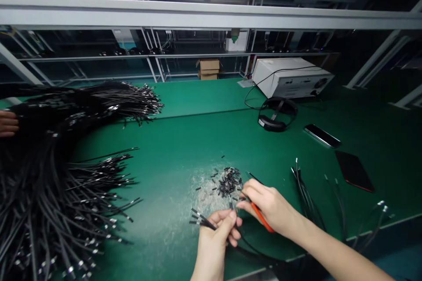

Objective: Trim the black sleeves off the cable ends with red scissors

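My left hand (219, 232) is closed on several black cables (205, 220), pinching one between thumb and index finger. The short ends of the others stick out to the left of the palm. Close beside it, my right hand (263, 202) grips an orange-handled hand tool (261, 218); its working end is hidden by the fingers and sits near the tip of the pinched cable. Just beyond both hands lies a pile of short black sleeve pieces (229, 182), with pale shavings (207, 193) scattered around it on the green table (165, 153).
Large bundles of black cables (42, 175) with metal ends cover the left side. Another person's hand (8, 124) rests there. Loose cables (303, 193) lie right of my forearm. Farther back are a phone (322, 135), a dark flat case (354, 170), a headset (277, 114) and a white box-shaped device (292, 78).
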Action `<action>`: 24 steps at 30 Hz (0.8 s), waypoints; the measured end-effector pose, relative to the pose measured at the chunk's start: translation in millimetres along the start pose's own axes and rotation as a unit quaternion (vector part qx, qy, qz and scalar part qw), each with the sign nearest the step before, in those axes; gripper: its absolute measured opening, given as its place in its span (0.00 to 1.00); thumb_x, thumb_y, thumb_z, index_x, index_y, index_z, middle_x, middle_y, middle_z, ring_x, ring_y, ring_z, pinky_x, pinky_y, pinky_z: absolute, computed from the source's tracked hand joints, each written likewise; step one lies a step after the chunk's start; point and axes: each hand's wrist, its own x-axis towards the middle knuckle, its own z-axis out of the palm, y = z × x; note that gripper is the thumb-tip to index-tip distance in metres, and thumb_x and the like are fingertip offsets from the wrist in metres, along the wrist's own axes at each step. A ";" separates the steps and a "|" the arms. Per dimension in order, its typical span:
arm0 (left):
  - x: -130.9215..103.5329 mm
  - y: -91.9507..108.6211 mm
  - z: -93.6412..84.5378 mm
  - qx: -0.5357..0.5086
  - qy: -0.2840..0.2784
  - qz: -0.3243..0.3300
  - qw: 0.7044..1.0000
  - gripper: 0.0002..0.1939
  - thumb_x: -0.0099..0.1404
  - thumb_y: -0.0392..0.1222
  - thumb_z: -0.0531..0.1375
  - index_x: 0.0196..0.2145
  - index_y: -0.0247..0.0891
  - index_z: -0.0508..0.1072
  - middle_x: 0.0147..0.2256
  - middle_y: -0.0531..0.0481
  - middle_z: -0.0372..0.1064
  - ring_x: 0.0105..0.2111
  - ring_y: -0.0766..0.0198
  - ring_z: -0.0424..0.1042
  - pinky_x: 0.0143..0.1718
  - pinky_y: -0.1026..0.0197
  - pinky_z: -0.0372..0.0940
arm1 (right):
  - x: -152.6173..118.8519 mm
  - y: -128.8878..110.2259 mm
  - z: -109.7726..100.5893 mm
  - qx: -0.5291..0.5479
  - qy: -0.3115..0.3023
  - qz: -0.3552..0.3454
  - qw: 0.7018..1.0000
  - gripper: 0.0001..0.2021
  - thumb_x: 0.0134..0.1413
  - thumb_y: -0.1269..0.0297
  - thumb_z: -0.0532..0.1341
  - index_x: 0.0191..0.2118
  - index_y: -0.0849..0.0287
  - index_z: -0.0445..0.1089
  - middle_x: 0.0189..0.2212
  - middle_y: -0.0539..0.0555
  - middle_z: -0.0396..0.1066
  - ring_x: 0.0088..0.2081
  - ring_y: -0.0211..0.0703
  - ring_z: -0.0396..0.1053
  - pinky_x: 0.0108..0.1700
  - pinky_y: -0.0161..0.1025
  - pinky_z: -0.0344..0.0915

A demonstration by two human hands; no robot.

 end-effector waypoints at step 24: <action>-8.1 9.8 4.7 -0.025 -0.036 -0.040 0.998 0.09 0.54 0.39 0.64 0.28 0.28 0.75 0.22 0.47 0.72 0.15 0.76 0.61 0.16 0.73 0.55 | -11.4 -7.8 5.8 -0.142 -0.093 0.039 0.985 0.06 0.55 0.62 0.59 0.33 0.58 0.61 0.33 0.52 0.63 0.31 0.42 0.64 0.28 0.36 0.57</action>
